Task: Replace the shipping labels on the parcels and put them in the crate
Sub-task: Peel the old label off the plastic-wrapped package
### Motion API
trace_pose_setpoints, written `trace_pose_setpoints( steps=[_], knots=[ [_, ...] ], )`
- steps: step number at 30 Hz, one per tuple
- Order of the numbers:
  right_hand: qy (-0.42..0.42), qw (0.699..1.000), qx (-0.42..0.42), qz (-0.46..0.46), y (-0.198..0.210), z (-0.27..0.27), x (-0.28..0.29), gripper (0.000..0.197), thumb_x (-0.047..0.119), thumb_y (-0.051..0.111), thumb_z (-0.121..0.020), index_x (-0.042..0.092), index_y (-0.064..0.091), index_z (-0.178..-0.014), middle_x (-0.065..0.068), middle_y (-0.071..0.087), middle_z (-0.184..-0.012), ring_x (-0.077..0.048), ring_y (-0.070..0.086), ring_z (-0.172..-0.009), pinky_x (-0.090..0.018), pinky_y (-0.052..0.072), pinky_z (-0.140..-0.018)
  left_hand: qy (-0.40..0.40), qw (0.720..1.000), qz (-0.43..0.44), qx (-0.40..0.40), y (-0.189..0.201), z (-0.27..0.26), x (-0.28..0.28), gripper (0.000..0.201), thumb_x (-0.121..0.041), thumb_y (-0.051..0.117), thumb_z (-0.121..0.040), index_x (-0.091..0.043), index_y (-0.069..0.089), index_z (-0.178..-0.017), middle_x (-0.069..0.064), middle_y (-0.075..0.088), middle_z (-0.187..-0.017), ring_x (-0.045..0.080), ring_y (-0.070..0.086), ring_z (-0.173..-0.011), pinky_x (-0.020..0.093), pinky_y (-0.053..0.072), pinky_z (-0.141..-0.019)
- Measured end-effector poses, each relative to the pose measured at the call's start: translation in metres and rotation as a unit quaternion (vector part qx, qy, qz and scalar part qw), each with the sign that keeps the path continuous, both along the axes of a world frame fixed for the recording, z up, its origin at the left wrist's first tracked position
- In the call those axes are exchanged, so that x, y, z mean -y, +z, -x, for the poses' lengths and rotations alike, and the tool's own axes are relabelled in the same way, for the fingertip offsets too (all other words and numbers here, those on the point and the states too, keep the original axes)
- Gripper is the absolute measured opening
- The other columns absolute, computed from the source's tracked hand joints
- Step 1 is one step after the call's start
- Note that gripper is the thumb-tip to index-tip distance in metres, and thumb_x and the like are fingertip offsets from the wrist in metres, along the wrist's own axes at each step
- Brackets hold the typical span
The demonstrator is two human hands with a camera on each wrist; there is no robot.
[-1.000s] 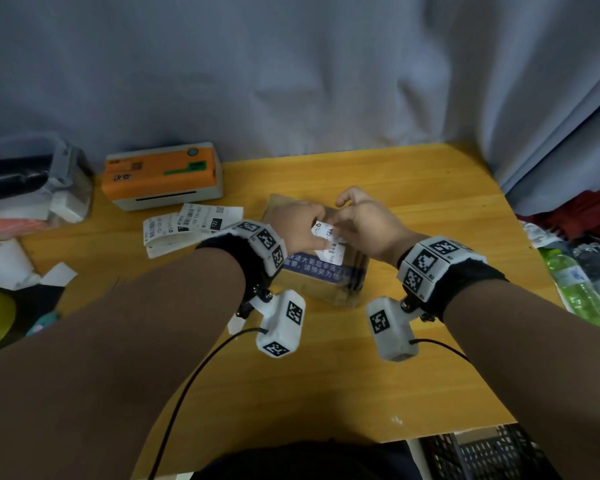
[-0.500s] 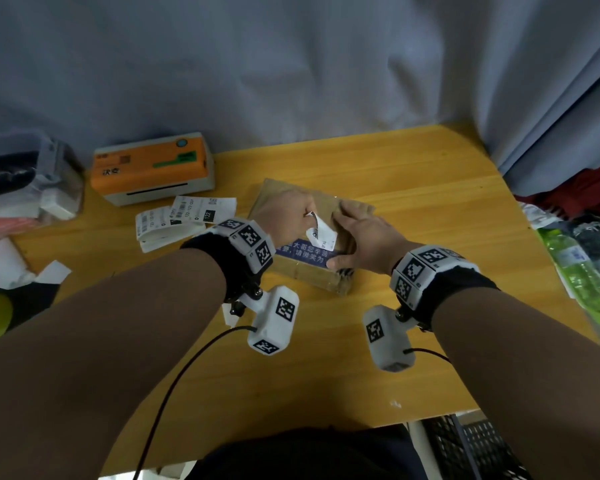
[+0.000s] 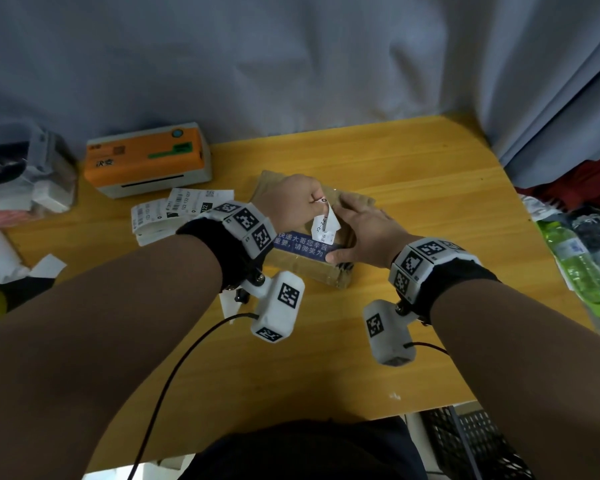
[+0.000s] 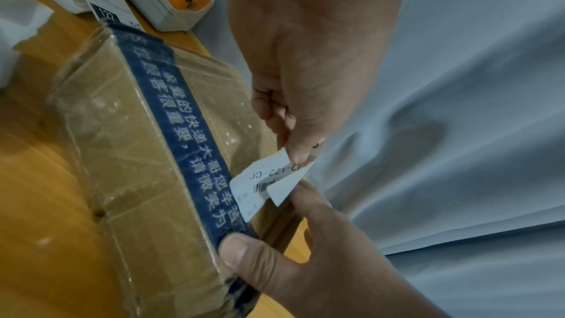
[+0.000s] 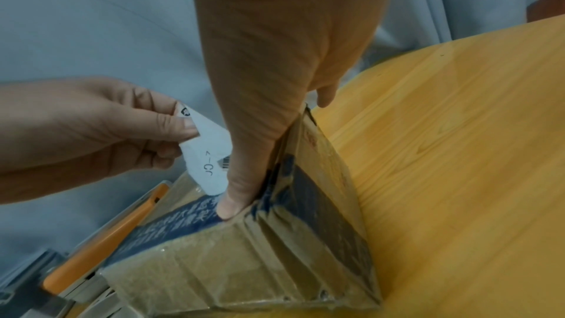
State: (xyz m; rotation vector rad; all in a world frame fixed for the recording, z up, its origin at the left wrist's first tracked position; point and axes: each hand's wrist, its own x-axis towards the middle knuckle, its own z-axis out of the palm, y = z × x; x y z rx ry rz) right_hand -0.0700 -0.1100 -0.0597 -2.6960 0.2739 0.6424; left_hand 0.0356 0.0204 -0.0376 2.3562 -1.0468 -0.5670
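A brown cardboard parcel [image 3: 309,268] wrapped in clear tape, with a blue printed tape strip [image 4: 189,144], lies in the middle of the wooden table [image 3: 430,209]. My left hand [image 3: 317,202] pinches the top corner of a white shipping label [image 3: 323,225] between thumb and fingers and holds it peeled up from the parcel's top. The label's [image 4: 266,183] lower edge still touches the parcel [image 4: 122,154]. My right hand [image 3: 347,230] grips the parcel's right end, thumb [image 5: 232,207] pressed on the blue tape and fingers over the far edge. The label [image 5: 207,163] is torn and curled.
An orange and white label printer [image 3: 146,157] stands at the back left, with a strip of printed labels [image 3: 181,209] in front of it. Torn paper scraps [image 3: 0,258] lie at the left edge. A black crate [image 3: 471,441] sits below the table's near right corner. Bottles [image 3: 582,258] lie at the right.
My right hand left the label and took hold of the parcel's right end. My left hand pulled the label up and away from the parcel's top.
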Motion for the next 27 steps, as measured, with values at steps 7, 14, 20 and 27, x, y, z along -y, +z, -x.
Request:
trace_pose_setpoints(
  steps=[7, 14, 20, 27],
  knots=[
    [-0.002, 1.000, 0.005, -0.005, -0.001, 0.000, 0.000, 0.103, 0.059, 0.067, -0.075, 0.020, 0.011, -0.152, 0.006, -0.007, -0.159, -0.023, 0.003, -0.146, -0.049, 0.009, -0.118, 0.081, 0.996, 0.003, 0.029, 0.012, -0.026, -0.007, 0.021, -0.019, 0.054, -0.091, -0.013, 0.050, -0.072, -0.005, 0.038, -0.067, 0.017, 0.039, -0.072, 0.021, 0.025, -0.053],
    [-0.014, 1.000, -0.003, -0.015, -0.003, 0.000, -0.002, 0.102, 0.056, 0.065, -0.079, 0.020, 0.004, -0.152, 0.006, -0.011, -0.159, -0.023, 0.001, -0.147, -0.048, 0.009, -0.119, 0.116, 0.993, 0.002, -0.003, 0.025, -0.044, -0.028, 0.017, -0.015, 0.059, -0.088, 0.000, 0.062, -0.096, -0.006, 0.042, -0.066, 0.015, 0.042, -0.067, 0.020, 0.029, -0.052],
    [-0.033, 0.998, 0.052, 0.005, -0.006, 0.003, -0.006, 0.089, 0.049, 0.065, -0.082, 0.020, 0.017, -0.151, 0.001, 0.000, -0.160, -0.024, 0.005, -0.146, -0.044, 0.008, -0.119, 0.166, 0.982, 0.022, -0.088, 0.000, -0.015, -0.043, 0.023, -0.024, 0.058, -0.090, -0.001, 0.058, -0.089, 0.013, 0.057, -0.077, 0.019, 0.048, -0.064, 0.031, 0.040, -0.059],
    [-0.112, 0.983, 0.148, -0.010, -0.008, 0.003, -0.021, 0.045, 0.030, 0.063, -0.088, 0.019, 0.054, -0.131, -0.007, 0.045, -0.134, -0.027, 0.039, -0.124, -0.038, 0.032, -0.107, 0.194, 0.976, 0.020, -0.099, -0.007, -0.002, -0.063, 0.015, -0.024, 0.057, -0.090, -0.009, 0.057, -0.091, 0.015, 0.063, -0.088, 0.026, 0.058, -0.083, 0.038, 0.046, -0.075]
  ],
)
